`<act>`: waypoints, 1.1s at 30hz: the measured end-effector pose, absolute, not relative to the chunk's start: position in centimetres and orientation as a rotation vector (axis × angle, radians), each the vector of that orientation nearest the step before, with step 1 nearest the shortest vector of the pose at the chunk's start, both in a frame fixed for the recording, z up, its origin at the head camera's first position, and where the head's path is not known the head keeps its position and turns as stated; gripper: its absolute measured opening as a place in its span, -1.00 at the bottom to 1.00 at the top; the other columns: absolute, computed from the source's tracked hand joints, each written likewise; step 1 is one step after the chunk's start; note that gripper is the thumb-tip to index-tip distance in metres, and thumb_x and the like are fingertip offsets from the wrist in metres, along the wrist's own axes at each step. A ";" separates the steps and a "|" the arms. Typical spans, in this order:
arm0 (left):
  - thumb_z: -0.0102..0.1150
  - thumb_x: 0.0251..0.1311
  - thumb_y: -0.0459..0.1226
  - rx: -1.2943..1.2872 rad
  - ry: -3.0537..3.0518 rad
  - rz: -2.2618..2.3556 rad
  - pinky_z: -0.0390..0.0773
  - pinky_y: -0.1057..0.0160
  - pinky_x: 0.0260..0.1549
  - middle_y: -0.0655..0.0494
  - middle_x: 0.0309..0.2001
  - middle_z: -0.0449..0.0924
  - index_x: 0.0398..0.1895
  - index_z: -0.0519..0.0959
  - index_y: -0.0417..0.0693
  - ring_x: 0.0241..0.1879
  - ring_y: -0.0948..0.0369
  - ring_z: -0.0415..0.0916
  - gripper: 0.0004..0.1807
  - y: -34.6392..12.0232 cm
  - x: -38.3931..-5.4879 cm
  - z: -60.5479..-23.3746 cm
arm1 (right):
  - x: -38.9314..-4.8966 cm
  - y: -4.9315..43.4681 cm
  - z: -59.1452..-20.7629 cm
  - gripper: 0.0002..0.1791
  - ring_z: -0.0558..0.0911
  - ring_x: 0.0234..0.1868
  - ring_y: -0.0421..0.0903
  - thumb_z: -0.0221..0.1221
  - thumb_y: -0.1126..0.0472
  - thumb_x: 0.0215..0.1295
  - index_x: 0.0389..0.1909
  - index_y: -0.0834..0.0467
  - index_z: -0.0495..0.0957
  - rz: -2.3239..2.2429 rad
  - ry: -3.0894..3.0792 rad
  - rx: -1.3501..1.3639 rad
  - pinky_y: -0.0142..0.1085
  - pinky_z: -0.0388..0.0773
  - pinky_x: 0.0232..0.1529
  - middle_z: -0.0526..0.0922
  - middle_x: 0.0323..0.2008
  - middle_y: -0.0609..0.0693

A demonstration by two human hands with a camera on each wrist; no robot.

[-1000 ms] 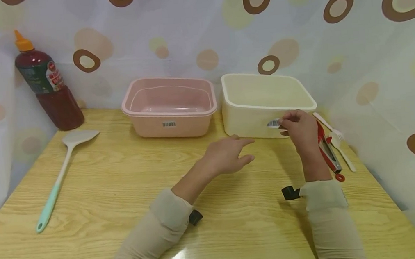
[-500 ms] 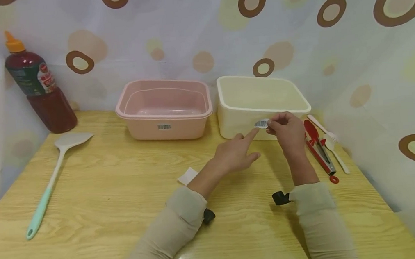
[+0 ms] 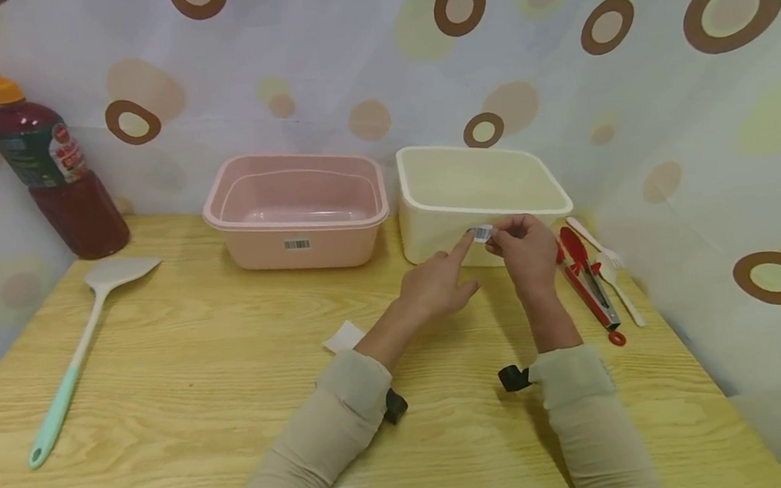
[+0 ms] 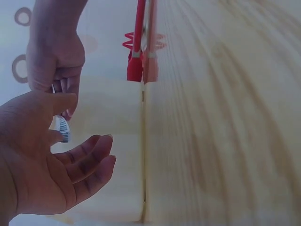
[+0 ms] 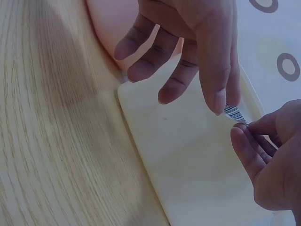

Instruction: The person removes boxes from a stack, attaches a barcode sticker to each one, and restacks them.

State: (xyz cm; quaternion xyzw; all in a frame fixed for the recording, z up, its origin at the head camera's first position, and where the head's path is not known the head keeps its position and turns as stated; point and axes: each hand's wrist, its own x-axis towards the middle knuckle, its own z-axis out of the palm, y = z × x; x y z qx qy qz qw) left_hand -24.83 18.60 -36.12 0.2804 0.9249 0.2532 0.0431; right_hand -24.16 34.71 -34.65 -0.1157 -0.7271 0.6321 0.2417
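A small white barcode sticker (image 3: 481,234) is in front of the cream plastic bin (image 3: 424,233). My right hand (image 3: 531,253) pinches the sticker's right end between thumb and fingertips. From the left, my left hand (image 3: 432,285) reaches in with its index finger stretched out, the tip on the sticker's left end. Its thumb stands apart below. In the left wrist view, the sticker (image 4: 63,129) shows between the two hands, the left hand's other fingers loosely bent. The right wrist view shows the sticker (image 5: 235,113) bridging both hands close to the bin wall.
A pink bin (image 3: 296,251) with its own barcode stands left. Red-handled tongs (image 3: 589,285), a fork (image 3: 596,243) and a pale spoon (image 3: 621,293) lie right. A white paper scrap (image 3: 344,336) lies near the left wrist; a turner (image 3: 84,333) and sauce bottle (image 3: 57,180) are far left.
The right hand has brought the sticker left along the bin's front. The left index finger has risen to meet its left end. The paper scrap has come into view beside the left wrist.
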 end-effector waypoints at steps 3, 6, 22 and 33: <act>0.10 0.40 0.12 0.833 2.833 0.781 0.56 0.13 -0.47 -0.02 0.16 0.60 0.65 -0.16 0.43 -0.25 0.13 0.60 -0.10 18.7 -24.9 -36.1 | -24.2 34.6 -34.7 -0.91 0.70 -0.46 -0.24 0.28 0.39 0.30 -0.33 0.26 0.53 1.745 -1.979 -0.320 -0.43 0.71 -0.31 0.64 -0.41 -0.02; 0.11 0.39 0.13 0.808 2.855 0.790 0.53 0.15 -0.53 -0.01 0.11 0.62 0.65 -0.14 0.43 -0.32 0.15 0.58 -0.11 18.8 -25.0 -36.1 | -24.3 34.5 -34.5 -0.91 0.71 -0.43 -0.24 0.26 0.39 0.32 -0.31 0.27 0.52 1.722 -1.999 -0.305 -0.43 0.71 -0.29 0.63 -0.39 -0.02; 0.10 0.39 0.16 0.774 2.837 0.818 0.49 0.16 -0.54 0.02 0.03 0.63 0.64 -0.11 0.43 -0.32 0.16 0.56 -0.12 19.2 -25.0 -36.3 | -24.0 34.4 -34.6 -0.91 0.72 -0.39 -0.24 0.25 0.38 0.34 -0.28 0.30 0.52 1.739 -2.026 -0.323 -0.43 0.71 -0.24 0.62 -0.34 -0.03; 0.09 0.38 0.19 0.757 2.849 0.805 0.50 0.15 -0.54 0.02 0.00 0.64 0.64 -0.12 0.45 -0.33 0.16 0.57 -0.12 19.2 -25.4 -36.2 | -24.1 34.4 -34.8 -0.92 0.74 -0.35 -0.22 0.25 0.36 0.36 -0.29 0.28 0.52 1.702 -2.052 -0.293 -0.41 0.71 -0.21 0.63 -0.32 0.01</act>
